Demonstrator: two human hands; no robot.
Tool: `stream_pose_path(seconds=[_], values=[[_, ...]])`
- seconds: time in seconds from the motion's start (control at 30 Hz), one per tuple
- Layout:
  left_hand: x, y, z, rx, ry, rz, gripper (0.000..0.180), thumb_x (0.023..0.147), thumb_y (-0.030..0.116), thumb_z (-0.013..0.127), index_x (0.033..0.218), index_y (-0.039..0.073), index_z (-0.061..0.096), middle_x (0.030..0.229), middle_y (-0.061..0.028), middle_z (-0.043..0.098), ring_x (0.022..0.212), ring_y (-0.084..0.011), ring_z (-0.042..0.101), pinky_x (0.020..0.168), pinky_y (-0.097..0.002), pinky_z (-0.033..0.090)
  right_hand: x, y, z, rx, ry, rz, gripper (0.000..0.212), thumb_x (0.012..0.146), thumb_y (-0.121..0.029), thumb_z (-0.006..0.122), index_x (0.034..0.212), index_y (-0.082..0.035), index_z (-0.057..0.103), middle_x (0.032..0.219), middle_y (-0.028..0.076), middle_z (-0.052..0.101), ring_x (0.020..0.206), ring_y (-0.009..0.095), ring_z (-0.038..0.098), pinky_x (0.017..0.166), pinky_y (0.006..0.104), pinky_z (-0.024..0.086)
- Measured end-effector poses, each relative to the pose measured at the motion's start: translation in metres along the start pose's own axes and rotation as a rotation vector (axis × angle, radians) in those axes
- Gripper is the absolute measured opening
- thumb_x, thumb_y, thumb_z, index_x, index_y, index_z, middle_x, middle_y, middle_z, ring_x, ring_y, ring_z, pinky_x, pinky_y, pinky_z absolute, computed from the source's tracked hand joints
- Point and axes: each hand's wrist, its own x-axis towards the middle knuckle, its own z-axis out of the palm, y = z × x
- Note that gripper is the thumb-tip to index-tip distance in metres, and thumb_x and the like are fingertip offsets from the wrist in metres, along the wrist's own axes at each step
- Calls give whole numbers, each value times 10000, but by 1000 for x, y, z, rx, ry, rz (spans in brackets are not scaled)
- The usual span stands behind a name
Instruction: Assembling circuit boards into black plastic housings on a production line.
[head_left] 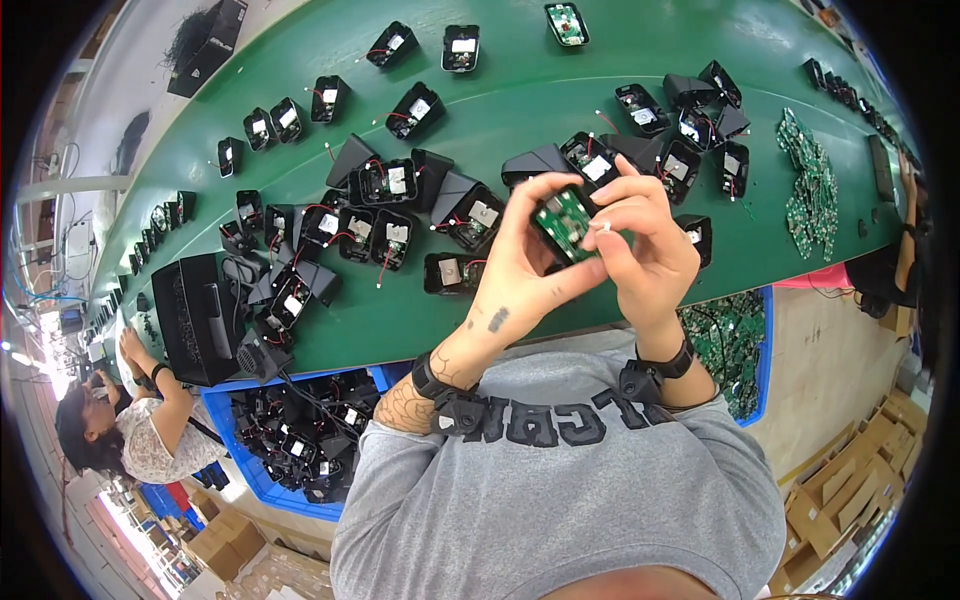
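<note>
Over the near edge of the green table, my left hand [518, 258] grips a small black plastic housing with a green circuit board [562, 222] facing up in it. My right hand [652, 245] is closed in a pinch at the board's right side. Between its thumb and forefinger shows a small white connector [604, 228]; whether it touches the board I cannot tell. Just beyond my hands lies an open black housing [590, 160] with a white block and thin red wires inside. More such housings [385, 182] are heaped to the left.
Green circuit boards [808, 195] are piled at the right. A long black box [188, 315] stands left. Below the table edge, one blue bin [240, 465] holds black housings, another blue bin [766, 375] circuit boards. A co-worker [160, 435] is at far left; cardboard [845, 490] lies lower right.
</note>
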Motion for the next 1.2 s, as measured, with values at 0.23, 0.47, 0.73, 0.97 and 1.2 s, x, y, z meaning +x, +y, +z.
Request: stream_pose_path(seconds=[0.23,0.47,0.73,0.97,1.2], values=[[-5,14,-18,-264,-87,-334,393,878,4,535,1215,74,346,915,-122,612,646,-167,650,444,-221,473,8,-1,-8,-48,-144,-69,53,773,-20,559,793,-36,606,675,21,598,885,224,575,1067,575,314],[-9,21,-2,66,129,-98,371,832,-91,527,1145,39,374,1021,-135,615,814,-198,692,638,-258,582,10,-12,-11,-263,-213,-53,63,653,-65,618,700,-56,577,1072,105,568,1168,346,476,1026,525,332],[-13,12,-5,232,153,23,370,816,-95,556,1142,9,413,1064,-129,576,935,-151,631,755,-287,586,12,-18,-6,-373,-248,-47,73,600,-47,615,649,-54,561,1146,93,586,1250,378,436,1008,472,336],[-12,15,-4,392,176,28,366,809,-83,578,1127,6,422,1027,-102,583,873,-133,647,749,-276,584,14,-21,-5,-369,-280,-20,81,644,-14,626,688,-39,563,1157,98,583,1267,371,425,1008,465,346],[-9,2,-4,728,219,356,389,753,-25,673,1086,-15,473,1194,-191,582,835,-160,678,695,-263,589,18,-19,-6,-420,-290,11,97,695,33,672,737,-29,610,1130,80,609,1246,344,460,1009,439,368]])
